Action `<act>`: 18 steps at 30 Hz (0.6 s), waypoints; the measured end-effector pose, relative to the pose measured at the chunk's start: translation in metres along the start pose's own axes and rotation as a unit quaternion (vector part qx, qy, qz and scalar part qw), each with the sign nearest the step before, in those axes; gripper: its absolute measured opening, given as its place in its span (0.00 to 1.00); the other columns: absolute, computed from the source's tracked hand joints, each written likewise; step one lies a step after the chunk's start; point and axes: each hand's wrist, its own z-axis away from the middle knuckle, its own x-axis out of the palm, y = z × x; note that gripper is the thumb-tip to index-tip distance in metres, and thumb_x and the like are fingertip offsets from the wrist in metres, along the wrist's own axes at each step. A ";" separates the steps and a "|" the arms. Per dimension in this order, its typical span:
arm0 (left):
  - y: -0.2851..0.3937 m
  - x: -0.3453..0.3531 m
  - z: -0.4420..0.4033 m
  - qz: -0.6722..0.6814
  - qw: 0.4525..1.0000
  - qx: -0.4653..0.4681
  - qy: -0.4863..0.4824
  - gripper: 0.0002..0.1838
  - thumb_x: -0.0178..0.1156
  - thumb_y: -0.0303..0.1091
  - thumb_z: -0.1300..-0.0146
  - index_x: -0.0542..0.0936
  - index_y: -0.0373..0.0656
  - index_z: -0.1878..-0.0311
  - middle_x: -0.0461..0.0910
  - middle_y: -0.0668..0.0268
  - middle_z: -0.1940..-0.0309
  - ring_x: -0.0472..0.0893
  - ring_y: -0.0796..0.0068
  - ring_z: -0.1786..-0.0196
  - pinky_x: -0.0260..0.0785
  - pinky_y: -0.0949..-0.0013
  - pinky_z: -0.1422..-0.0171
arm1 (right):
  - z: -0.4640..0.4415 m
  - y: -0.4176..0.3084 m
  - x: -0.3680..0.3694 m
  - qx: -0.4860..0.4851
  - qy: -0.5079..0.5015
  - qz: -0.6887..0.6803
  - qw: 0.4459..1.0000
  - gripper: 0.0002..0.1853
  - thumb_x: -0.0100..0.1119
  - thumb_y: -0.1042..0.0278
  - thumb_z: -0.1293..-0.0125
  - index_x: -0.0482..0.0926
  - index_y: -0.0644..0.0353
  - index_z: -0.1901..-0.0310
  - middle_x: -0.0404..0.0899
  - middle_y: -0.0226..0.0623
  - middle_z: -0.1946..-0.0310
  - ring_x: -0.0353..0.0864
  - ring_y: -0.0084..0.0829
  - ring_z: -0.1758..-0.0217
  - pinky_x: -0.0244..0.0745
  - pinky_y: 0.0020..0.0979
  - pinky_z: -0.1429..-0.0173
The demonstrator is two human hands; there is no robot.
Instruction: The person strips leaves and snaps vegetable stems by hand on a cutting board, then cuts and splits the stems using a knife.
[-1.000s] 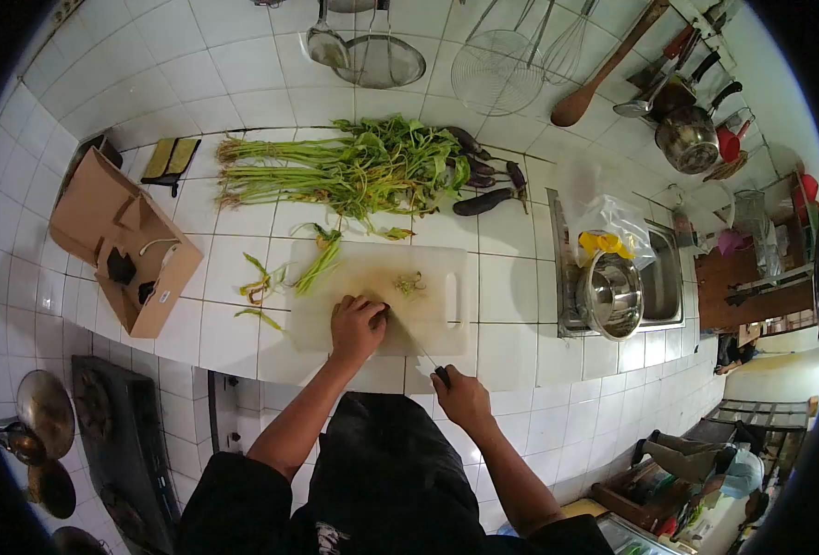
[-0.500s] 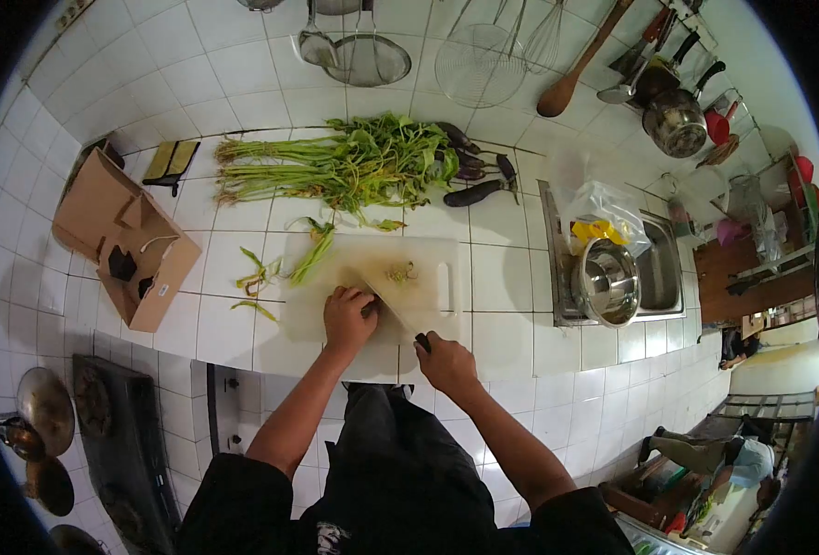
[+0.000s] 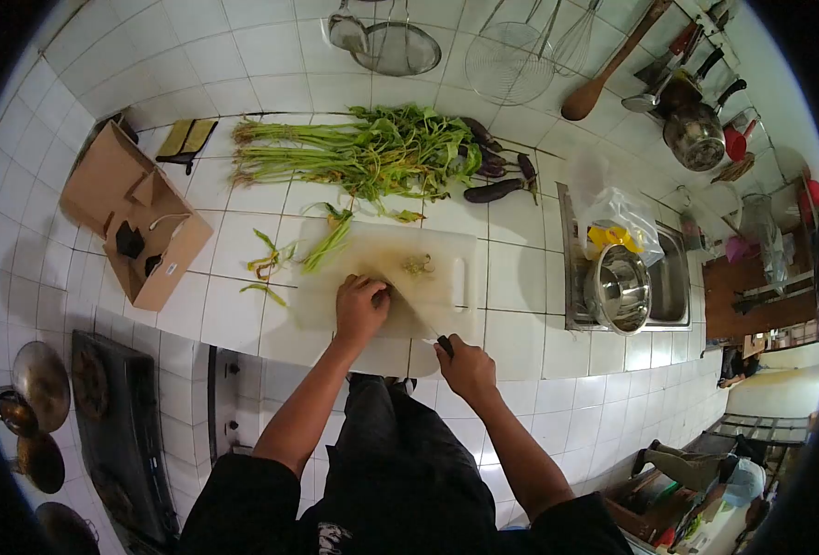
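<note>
My right hand (image 3: 469,365) is wrapped round the black handle of a knife (image 3: 412,309), whose blade points up and left over the pale cutting board (image 3: 437,242). On the board my left hand (image 3: 361,307) has its fingers closed on a small dark piece (image 3: 381,298) beside the blade tip; most of that piece is hidden. A little heap of light scraps (image 3: 417,265) lies right of the blade. Cut green stems (image 3: 327,242) rest across the board's upper left edge. Behind, a bunch of leafy greens (image 3: 363,153) lies beside several dark eggplants (image 3: 495,191).
An open cardboard box (image 3: 173,262) stands at the left. Wilted leaves (image 3: 267,262) lie left of the board. At the right, a metal bowl (image 3: 620,289) sits by the sink (image 3: 673,277) with a plastic bag (image 3: 618,222). A person (image 3: 706,467) is at the lower right.
The view has shifted slightly. Both hands stay at the board, with the knife in my right hand and the dark piece under my left fingers.
</note>
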 end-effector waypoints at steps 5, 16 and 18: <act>0.003 -0.001 0.000 0.002 0.999 -0.017 -0.032 0.07 0.67 0.28 0.51 0.84 0.43 0.67 0.83 0.62 0.66 0.79 0.54 0.58 0.70 0.52 0.52 | -0.005 0.004 0.001 -0.004 0.036 -0.004 0.999 0.19 0.53 0.46 0.28 0.77 0.57 0.58 0.84 0.52 0.72 0.85 0.57 0.65 0.78 0.56 0.59; 0.000 0.000 0.001 -0.003 1.000 -0.014 -0.023 0.08 0.66 0.27 0.52 0.84 0.43 0.66 0.82 0.61 0.67 0.78 0.53 0.58 0.70 0.51 0.52 | 0.007 -0.007 -0.006 -0.010 0.016 -0.010 1.000 0.20 0.53 0.46 0.27 0.78 0.58 0.58 0.83 0.52 0.73 0.85 0.57 0.66 0.78 0.55 0.59; -0.002 0.001 0.001 0.000 1.000 -0.002 -0.002 0.08 0.67 0.28 0.53 0.84 0.42 0.66 0.82 0.61 0.67 0.78 0.54 0.57 0.70 0.52 0.52 | 0.006 -0.004 -0.003 -0.007 0.008 -0.008 1.000 0.20 0.53 0.46 0.28 0.77 0.58 0.58 0.83 0.53 0.73 0.85 0.57 0.66 0.78 0.55 0.60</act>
